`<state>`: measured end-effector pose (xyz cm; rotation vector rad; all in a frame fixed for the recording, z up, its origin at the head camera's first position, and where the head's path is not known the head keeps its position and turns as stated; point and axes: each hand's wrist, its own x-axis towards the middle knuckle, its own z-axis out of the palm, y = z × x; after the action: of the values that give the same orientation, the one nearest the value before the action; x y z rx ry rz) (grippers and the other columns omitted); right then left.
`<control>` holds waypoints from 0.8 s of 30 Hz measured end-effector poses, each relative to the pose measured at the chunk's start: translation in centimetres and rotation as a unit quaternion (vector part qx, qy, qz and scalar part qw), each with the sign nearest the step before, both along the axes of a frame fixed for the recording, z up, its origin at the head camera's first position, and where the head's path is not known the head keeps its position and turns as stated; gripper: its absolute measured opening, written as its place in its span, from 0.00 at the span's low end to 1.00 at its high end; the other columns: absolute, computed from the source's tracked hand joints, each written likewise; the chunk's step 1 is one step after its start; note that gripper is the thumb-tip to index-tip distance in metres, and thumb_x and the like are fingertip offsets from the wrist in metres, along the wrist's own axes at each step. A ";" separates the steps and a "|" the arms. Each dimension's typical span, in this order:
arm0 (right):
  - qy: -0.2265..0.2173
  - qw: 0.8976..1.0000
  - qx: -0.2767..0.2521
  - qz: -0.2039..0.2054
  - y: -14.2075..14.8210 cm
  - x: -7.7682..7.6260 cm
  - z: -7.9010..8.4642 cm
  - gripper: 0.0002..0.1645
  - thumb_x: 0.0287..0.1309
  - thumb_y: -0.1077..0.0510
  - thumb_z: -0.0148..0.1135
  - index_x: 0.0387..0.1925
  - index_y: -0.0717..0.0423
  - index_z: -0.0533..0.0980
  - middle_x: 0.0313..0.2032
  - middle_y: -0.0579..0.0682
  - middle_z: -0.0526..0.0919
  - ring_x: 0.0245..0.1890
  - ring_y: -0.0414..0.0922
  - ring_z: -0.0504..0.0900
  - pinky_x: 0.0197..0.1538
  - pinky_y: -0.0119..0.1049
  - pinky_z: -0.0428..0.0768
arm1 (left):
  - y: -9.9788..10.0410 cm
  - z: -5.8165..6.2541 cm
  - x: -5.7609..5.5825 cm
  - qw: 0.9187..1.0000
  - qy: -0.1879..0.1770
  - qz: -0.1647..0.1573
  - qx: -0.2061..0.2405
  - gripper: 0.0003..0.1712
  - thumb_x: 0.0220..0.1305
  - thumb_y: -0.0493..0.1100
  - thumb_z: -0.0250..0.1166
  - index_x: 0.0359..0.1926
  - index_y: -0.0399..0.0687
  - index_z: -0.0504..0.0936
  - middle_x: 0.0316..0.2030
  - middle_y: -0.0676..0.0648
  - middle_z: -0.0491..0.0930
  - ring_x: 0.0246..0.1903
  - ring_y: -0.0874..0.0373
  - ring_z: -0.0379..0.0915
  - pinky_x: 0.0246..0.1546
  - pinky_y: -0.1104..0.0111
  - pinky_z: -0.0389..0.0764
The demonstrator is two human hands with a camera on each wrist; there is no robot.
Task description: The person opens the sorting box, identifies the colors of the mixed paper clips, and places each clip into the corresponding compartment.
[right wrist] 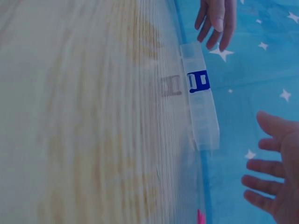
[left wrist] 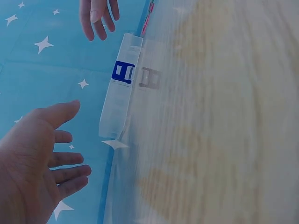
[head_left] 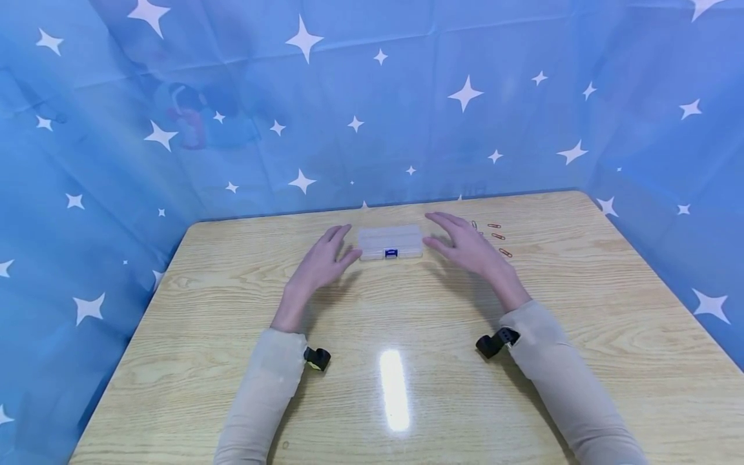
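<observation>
A clear, flat plastic box (head_left: 391, 239) with a blue latch (head_left: 391, 253) lies on the table, its lid down. To its left is my left hand (head_left: 323, 259), fingers spread and holding nothing. My right hand (head_left: 462, 244) hovers on the other side, also spread, with nothing in its grasp. Both wrist views show a gap between the near hand and the box (left wrist: 120, 88). Several paper clips, among them a red paper clip (head_left: 498, 236), lie just right of my right hand, which partly hides some of them.
The wood-grain table (head_left: 360, 336) ends at a blue star-patterned cloth (head_left: 372, 116) behind and at the sides. A small black camera (head_left: 317, 358) sits on the left wrist and another black camera (head_left: 495, 343) on the right. A bright reflection lies on the tabletop.
</observation>
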<state>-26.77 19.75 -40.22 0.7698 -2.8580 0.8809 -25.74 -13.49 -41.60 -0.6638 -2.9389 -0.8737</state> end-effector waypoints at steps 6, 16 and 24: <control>-0.003 1.000 0.004 0.005 -0.7 -0.1 -0.2 0.39 0.73 0.41 0.57 0.75 0.55 0.62 0.73 0.60 0.64 0.73 0.61 0.59 0.72 0.60 0.54 | 0.4 -0.2 -0.3 1.000 -0.007 -0.003 0.008 0.42 0.76 0.61 0.54 0.79 0.45 0.54 0.75 0.36 0.54 0.73 0.40 0.53 0.70 0.47 0.59; 0.000 1.000 0.002 0.018 -1.9 -0.2 -0.2 0.31 0.72 0.46 0.60 0.69 0.57 0.70 0.64 0.58 0.74 0.61 0.56 0.74 0.63 0.56 0.71 | 0.9 -0.4 -1.0 1.000 -0.018 -0.010 0.009 0.43 0.75 0.61 0.55 0.79 0.43 0.54 0.76 0.35 0.52 0.74 0.40 0.51 0.71 0.48 0.57; -0.008 0.999 -0.015 0.050 -3.1 -0.6 -0.5 0.23 0.71 0.52 0.62 0.61 0.60 0.76 0.50 0.57 0.81 0.49 0.52 0.79 0.51 0.50 0.79 | 1.5 -0.7 -1.7 1.000 -0.021 -0.019 0.014 0.44 0.75 0.59 0.58 0.79 0.42 0.54 0.76 0.36 0.54 0.74 0.41 0.51 0.71 0.48 0.57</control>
<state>-27.35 16.66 -40.77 0.9138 -2.8348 0.9437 -27.40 -11.94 -42.25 -0.7121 -2.9536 -0.9413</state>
